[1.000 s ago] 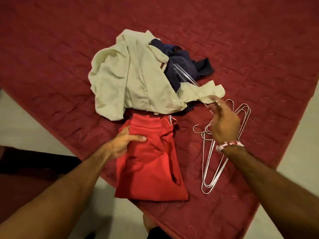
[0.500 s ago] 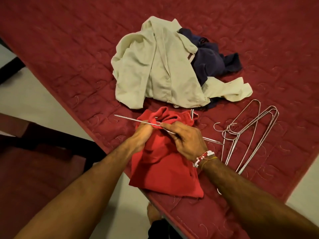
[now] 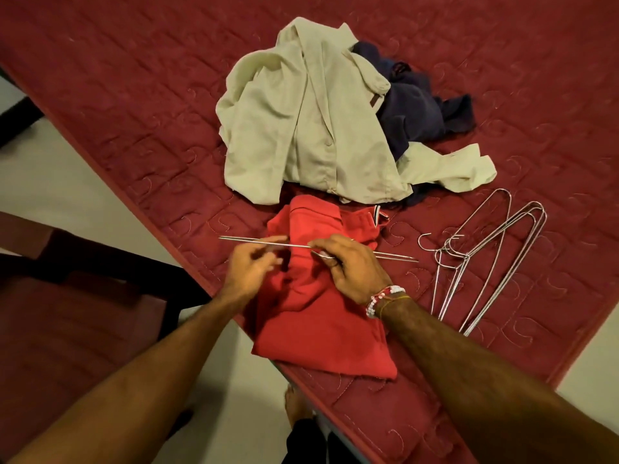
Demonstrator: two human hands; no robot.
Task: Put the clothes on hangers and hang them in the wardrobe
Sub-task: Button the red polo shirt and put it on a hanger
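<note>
— Where's the thin silver wire hanger (image 3: 241, 240)?
— Over the folded red shirt (image 3: 318, 316), at the edge of the maroon quilted bed (image 3: 134, 95); the right hand (image 3: 348, 266) pinches it; the left hand (image 3: 253, 267) blurs beside it, grip unclear.

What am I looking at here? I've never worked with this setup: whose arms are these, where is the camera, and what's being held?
There is no machine: these are a person's two bare arms, seen by one wide-angle camera worn on the head, looking down. The surface is a red quilted cover. On it lie a crumpled beige shirt, a navy garment partly under it, a red collared shirt nearest the person, and spare wire hangers to the right. The right hand holds one wire hanger across the red shirt. The left hand is beside it but blurred, so I cannot tell whether it grips anything.
</note>
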